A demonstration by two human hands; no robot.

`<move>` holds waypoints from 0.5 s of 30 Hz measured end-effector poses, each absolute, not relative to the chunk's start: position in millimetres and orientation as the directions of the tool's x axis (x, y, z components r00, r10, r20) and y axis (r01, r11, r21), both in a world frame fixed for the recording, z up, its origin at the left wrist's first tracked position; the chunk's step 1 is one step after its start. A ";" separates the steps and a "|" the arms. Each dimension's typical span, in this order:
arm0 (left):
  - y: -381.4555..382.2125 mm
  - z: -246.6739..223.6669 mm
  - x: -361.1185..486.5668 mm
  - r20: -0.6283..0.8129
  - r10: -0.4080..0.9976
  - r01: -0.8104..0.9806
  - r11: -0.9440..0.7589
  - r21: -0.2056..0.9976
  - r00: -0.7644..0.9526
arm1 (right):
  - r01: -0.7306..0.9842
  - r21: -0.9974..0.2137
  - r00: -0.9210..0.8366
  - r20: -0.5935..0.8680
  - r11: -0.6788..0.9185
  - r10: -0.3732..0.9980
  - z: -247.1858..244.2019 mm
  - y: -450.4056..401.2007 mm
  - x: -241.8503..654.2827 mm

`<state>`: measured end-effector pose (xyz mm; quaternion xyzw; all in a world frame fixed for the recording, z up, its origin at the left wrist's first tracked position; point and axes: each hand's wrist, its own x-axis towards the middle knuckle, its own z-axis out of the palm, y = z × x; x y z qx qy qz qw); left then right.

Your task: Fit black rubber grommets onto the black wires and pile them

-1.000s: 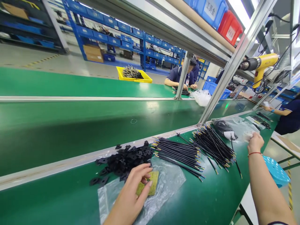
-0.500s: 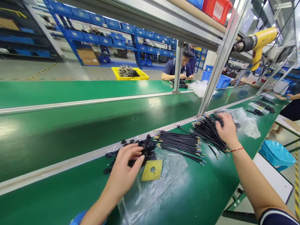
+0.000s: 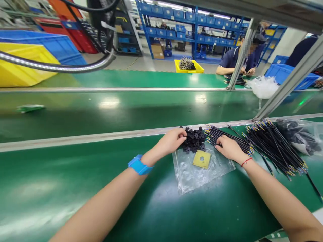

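Observation:
My left hand (image 3: 173, 140), with a blue band at the wrist, reaches the left side of a pile of small flat black parts (image 3: 195, 138). Its thumb and fingers are curled together; what they pinch is hidden. My right hand (image 3: 229, 148) is closed over a row of short black cables (image 3: 236, 136) with coloured wire ends, and I cannot make out what is between its fingers. Between the hands, a yellow square plate with a round hole (image 3: 202, 159) lies on a clear plastic bag (image 3: 193, 181).
A larger heap of black cables (image 3: 276, 148) and a bag of black parts (image 3: 300, 134) lie at the right. A metal rail (image 3: 101, 138) edges the green bench (image 3: 156, 205). A slanted metal post (image 3: 287, 80) rises behind. A co-worker (image 3: 230, 62) sits across.
The view has turned left. My right hand has left the larger cable heap and bag and come to the smaller row of cables. My left hand's fingers have drawn together at the black parts.

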<state>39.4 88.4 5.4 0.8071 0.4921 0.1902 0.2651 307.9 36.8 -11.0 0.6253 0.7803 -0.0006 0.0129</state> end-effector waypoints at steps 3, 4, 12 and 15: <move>85.5 -6.3 50.5 0.093 0.850 0.682 -0.477 0.554 0.519 | 0.973 0.059 -0.220 -0.032 0.221 0.975 -11.7 32.8 303.1; 86.0 -10.0 54.3 0.121 0.841 0.681 -0.503 0.532 0.527 | 0.971 0.077 -0.225 -0.031 0.227 0.974 -10.7 31.5 300.5; 96.3 -18.7 70.1 0.217 0.754 0.663 -0.652 0.368 0.621 | 0.944 -0.123 -0.309 -0.003 0.306 0.951 -2.4 16.9 301.9; 94.9 -15.5 68.1 0.228 0.746 0.661 -0.662 0.353 0.625 | 0.865 -0.368 -0.362 0.012 0.341 0.932 -5.7 2.7 308.1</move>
